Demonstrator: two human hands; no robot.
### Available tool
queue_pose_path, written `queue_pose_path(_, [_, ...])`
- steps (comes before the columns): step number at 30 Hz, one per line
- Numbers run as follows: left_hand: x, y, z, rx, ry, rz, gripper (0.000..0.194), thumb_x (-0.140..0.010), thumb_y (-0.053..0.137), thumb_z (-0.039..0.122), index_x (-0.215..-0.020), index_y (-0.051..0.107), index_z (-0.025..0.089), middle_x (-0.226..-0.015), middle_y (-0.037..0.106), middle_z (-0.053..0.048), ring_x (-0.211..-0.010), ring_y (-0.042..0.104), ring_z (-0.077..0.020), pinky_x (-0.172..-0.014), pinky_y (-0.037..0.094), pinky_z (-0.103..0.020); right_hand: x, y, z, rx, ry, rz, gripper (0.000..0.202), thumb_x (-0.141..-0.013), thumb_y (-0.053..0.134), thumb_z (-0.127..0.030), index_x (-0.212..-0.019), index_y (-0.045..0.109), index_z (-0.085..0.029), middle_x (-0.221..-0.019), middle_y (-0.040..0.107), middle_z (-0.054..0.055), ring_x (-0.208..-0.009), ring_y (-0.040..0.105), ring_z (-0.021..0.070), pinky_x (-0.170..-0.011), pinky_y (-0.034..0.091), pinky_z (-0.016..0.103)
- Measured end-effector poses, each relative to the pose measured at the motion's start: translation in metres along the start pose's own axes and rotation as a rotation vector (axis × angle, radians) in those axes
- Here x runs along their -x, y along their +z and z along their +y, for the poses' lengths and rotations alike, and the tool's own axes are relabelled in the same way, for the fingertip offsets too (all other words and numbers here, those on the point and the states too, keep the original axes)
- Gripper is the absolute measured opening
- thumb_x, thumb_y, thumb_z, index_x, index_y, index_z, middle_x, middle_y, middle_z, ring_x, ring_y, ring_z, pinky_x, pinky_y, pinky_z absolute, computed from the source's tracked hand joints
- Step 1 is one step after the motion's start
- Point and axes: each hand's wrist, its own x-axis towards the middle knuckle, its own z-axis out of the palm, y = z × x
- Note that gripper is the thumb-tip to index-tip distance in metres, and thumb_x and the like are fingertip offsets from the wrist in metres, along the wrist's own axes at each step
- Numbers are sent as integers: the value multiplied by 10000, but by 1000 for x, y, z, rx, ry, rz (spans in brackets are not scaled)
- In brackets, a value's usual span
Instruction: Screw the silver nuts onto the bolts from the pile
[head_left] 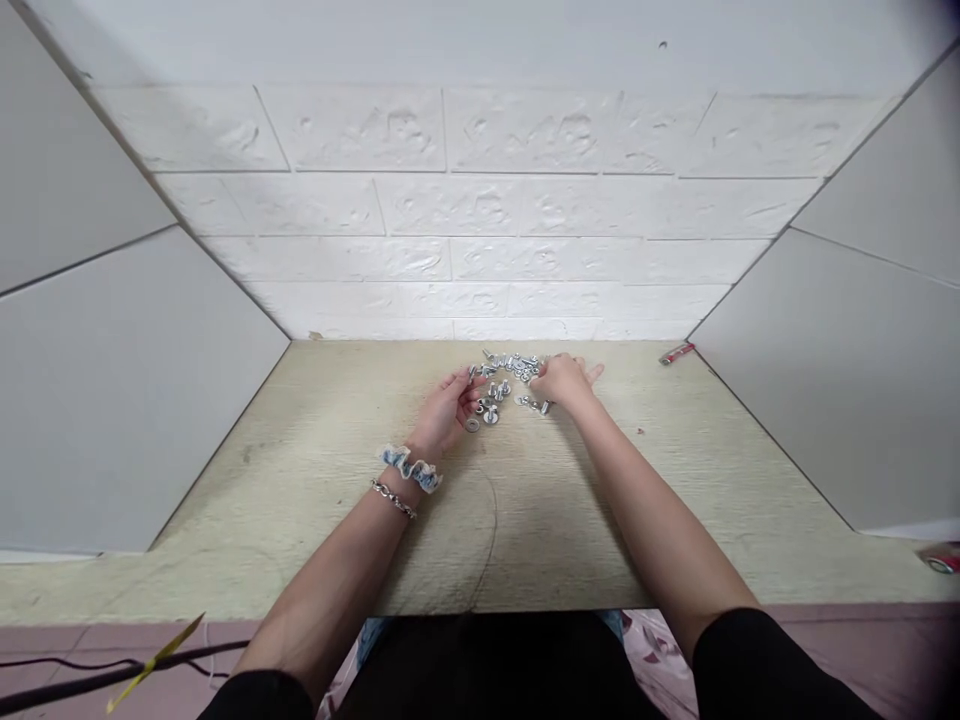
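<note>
Small silvery bolts and washers (499,390) lie in a loose group on the pale wooden table (315,500), towards its back edge. At the left side of the group is my left hand (452,403), its fingers curled and the thumb and forefinger pinched at a small metal bolt. My right hand (564,380) reaches down into the right side of the pieces, fingers bent and bunched. What its fingertips hold, if anything, is hidden. A flat washer (472,425) rests just below my left fingers.
A white brick-patterned wall (480,210) stands behind the table, with grey panels (135,400) on both sides. A red and silver tool (676,353) lies at the back right corner. Another red object (941,562) is at the right edge. A black cable crosses the lower left.
</note>
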Motion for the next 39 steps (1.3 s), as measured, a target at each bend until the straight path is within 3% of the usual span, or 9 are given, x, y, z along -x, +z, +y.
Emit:
queue_pose_path(3, [1, 1, -2, -25, 11, -22, 77, -853, 608, 175, -816, 580, 114, -732, 673, -32, -479, 550, -25, -446, 452, -115, 10, -11, -5, -125, -73, 102, 139, -689, 614, -269, -803, 670, -213, -1180, 613, 81, -1165, 483, 324, -1025, 205, 648])
queue_pose_path(5, [2, 2, -4, -51, 17, -44, 63, -839, 622, 149, -869, 583, 109, -770, 691, -50, -557, 616, -48, -509, 486, -122, 21, -19, -10, -264, -227, 164, 158, -710, 622, -275, -855, 650, -218, -1270, 574, 77, -1196, 477, 294, -1044, 251, 571])
queue_pose_path(9, [3, 6, -7, -127, 24, -64, 140, -827, 618, 97, -964, 594, 110, -797, 709, -60, -657, 666, -77, -590, 515, -144, 44, -26, -14, -523, -465, 130, 157, -702, 634, -248, -856, 627, -217, -1219, 617, 70, -1193, 514, 233, -1030, 356, 416])
queue_pose_path(17, [5, 2, -10, -263, 4, -207, 142, -801, 661, 169, -930, 711, 138, -679, 682, -27, -544, 591, -52, -497, 430, -134, 61, -16, -14, -701, -439, -67, 191, -751, 570, -300, -926, 588, -228, -1030, 705, 31, -1031, 645, 213, -973, 423, 428])
queue_pose_path(22, [4, -2, -12, -338, 1, -213, 267, -761, 704, 279, -999, 725, 161, -667, 671, -18, -520, 560, -49, -461, 376, -137, 64, -15, -18, -651, -467, -15, 184, -747, 572, -265, -925, 593, -227, -1059, 701, 29, -1050, 640, 218, -1037, 362, 478])
queue_pose_path(27, [4, 0, -12, -288, -30, -243, 191, -781, 675, 211, -953, 736, 153, -698, 669, -15, -564, 550, -36, -572, 446, -139, 64, -10, -18, -624, -503, -68, 194, -754, 595, -260, -945, 625, -237, -1298, 596, 47, -1206, 554, 216, -1042, 390, 423])
queue_pose_path(32, [5, 0, -12, -222, -62, -257, 148, -826, 633, 228, -886, 724, 129, -810, 681, -54, -682, 609, -59, -630, 483, -148, 62, -7, -18, -542, -535, -40, 200, -772, 597, -243, -956, 676, -242, -1293, 598, 52, -1223, 536, 205, -1056, 385, 412])
queue_pose_path(35, [6, 1, -12, -225, -71, -286, 172, -822, 634, 168, -975, 702, 129, -818, 678, -45, -661, 607, -44, -625, 482, -133, 61, -8, -16, -528, -555, -20, 193, -784, 598, -249, -952, 695, -245, -1272, 610, 51, -1208, 544, 193, -1059, 385, 393])
queue_pose_path(39, [7, 4, -10, -185, -96, -179, 223, -867, 550, 102, -1069, 644, 119, -774, 684, -48, -619, 626, -54, -591, 498, -131, 56, -14, -11, -541, -542, -12, 209, -796, 597, -288, -972, 698, -240, -1260, 617, 54, -1205, 542, 205, -1063, 374, 414])
